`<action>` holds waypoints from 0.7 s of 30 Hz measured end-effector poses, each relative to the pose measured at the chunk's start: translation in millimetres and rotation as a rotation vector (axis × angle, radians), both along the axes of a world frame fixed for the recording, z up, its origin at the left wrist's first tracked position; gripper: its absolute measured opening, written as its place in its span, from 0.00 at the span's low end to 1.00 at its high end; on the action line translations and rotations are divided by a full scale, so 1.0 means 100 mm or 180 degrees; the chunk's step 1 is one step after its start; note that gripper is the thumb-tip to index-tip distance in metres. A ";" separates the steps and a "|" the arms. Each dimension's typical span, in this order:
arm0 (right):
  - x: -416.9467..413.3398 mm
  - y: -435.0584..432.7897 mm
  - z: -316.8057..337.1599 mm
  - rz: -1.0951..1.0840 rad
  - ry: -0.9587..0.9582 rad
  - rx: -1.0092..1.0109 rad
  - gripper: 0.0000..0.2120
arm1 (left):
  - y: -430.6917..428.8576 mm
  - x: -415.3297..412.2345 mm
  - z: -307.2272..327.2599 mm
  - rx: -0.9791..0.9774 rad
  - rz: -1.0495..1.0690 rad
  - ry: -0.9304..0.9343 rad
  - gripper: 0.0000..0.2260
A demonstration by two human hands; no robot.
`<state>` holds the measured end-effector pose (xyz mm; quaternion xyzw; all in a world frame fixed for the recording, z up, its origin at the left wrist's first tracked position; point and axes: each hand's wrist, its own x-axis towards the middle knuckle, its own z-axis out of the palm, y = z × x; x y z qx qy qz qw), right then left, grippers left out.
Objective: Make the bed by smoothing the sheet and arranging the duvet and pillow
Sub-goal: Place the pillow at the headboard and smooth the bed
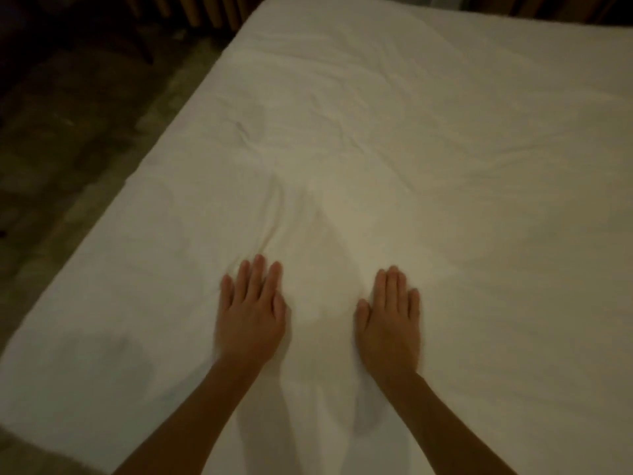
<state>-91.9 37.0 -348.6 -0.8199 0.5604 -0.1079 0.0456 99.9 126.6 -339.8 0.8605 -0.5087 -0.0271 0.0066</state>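
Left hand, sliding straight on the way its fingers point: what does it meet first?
The left hand lies flat on the sheet. Straight ahead of its fingers it would first meet a bunch of creases in that sheet; beyond them only wrinkled sheet shows.

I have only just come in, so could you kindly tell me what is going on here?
A person is smoothing the white fabric bed sheet. The left hand and the right hand both lie flat on it, side by side, fingers straight, near the bed's near edge. Creases still run across the sheet ahead of the hands. No duvet or pillow is in view.
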 end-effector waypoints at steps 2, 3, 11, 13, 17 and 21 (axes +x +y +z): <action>0.49 0.27 0.03 0.0377 -0.0072 -0.0002 0.27 | 0.12 0.36 -0.01 0.0027 0.0087 -0.0018 0.25; 0.67 0.40 0.05 0.0616 -0.0046 0.0007 0.27 | 0.18 0.51 -0.01 0.0037 0.0154 -0.0007 0.25; 0.47 0.23 0.12 -0.0013 -0.0363 0.0010 0.26 | 0.02 0.37 0.09 -0.0317 -0.0592 0.0316 0.24; 0.22 0.10 0.11 -0.0725 -0.0182 0.0121 0.28 | -0.04 0.09 0.10 -0.0236 -0.1194 0.0396 0.23; 0.28 0.08 0.04 -0.0937 0.0149 0.0311 0.31 | 0.02 0.24 0.04 -0.0159 -0.0970 0.0370 0.22; 0.78 0.21 0.03 -0.0753 0.0233 0.0320 0.30 | 0.21 0.91 0.03 0.0101 -0.0546 0.0140 0.23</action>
